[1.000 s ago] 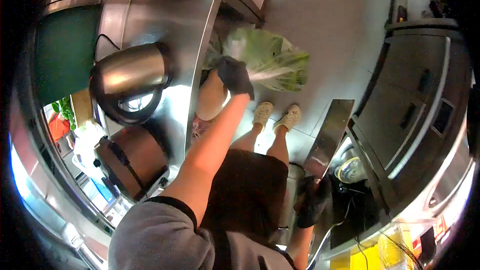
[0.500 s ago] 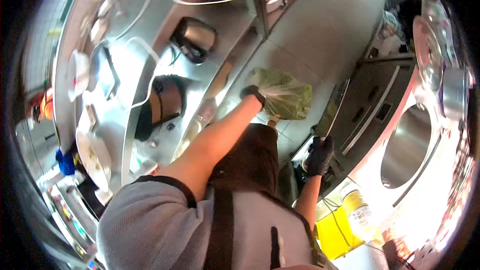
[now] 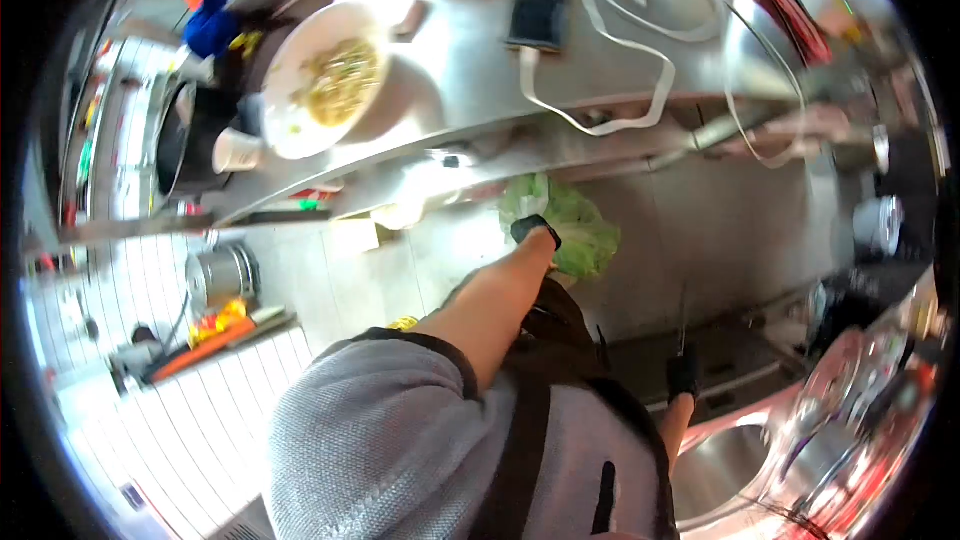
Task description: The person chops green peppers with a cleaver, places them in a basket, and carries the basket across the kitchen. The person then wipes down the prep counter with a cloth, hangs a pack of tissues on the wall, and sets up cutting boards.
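My left hand [image 3: 537,231], in a black glove, is closed on the gathered top of a clear plastic bag of green leafy vegetables [image 3: 585,240]. The bag hangs low over the floor, beside the steel counter. My right hand [image 3: 684,374], also black-gloved, is closed around a long thin knife [image 3: 683,315], seen almost edge-on. The blade points forward, away from me, and the handle is hidden in my fist. The knife and the bag are well apart.
On the steel counter [image 3: 460,90] lie a white bowl of noodles [image 3: 345,80], a phone [image 3: 538,5] and looping white cables. A paper cup [image 3: 237,151] stands near a black bin [image 3: 185,145]. A metal pot [image 3: 222,275] is at left. Round steel basins [image 3: 722,470] line my right.
My view has turned left, bringing the noodle bowl and phone closer. Both hands still hold the bag and the knife, and the hands now appear lower in view.
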`<action>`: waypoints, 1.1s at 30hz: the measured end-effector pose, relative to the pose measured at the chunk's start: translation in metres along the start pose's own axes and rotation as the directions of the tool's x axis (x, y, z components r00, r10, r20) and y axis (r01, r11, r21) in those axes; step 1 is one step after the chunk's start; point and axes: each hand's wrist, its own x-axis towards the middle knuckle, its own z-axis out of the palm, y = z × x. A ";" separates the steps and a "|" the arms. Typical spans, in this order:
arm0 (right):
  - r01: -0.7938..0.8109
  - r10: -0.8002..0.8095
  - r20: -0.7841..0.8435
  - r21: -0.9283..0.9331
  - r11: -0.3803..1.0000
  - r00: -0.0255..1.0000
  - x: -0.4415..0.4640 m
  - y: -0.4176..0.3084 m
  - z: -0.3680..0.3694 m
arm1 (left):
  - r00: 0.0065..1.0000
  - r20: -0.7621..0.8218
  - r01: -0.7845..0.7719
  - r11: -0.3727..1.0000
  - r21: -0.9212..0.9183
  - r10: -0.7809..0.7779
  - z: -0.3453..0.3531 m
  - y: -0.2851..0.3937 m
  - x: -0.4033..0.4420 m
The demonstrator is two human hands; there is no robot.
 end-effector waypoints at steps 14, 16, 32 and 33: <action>0.760 -0.628 0.428 -0.396 0.516 0.650 0.090 -0.191 -0.037 | 0.624 0.315 0.624 0.213 -0.752 -0.715 0.111 -0.217 -0.087; 0.841 -0.647 0.540 -0.392 0.372 0.538 0.079 -0.228 -0.036 | 0.440 0.438 0.709 0.003 -0.706 -0.783 0.147 -0.249 -0.112; 0.974 -0.714 0.668 0.079 -0.211 -0.209 -0.204 -0.531 0.108 | -0.177 0.747 -0.924 -0.153 -0.351 -0.640 0.279 -0.493 -0.438; 0.958 -0.716 0.642 0.123 -0.259 -0.275 -0.214 -0.541 0.117 | -0.130 0.770 -0.950 -0.143 -0.277 -0.625 0.288 -0.511 -0.447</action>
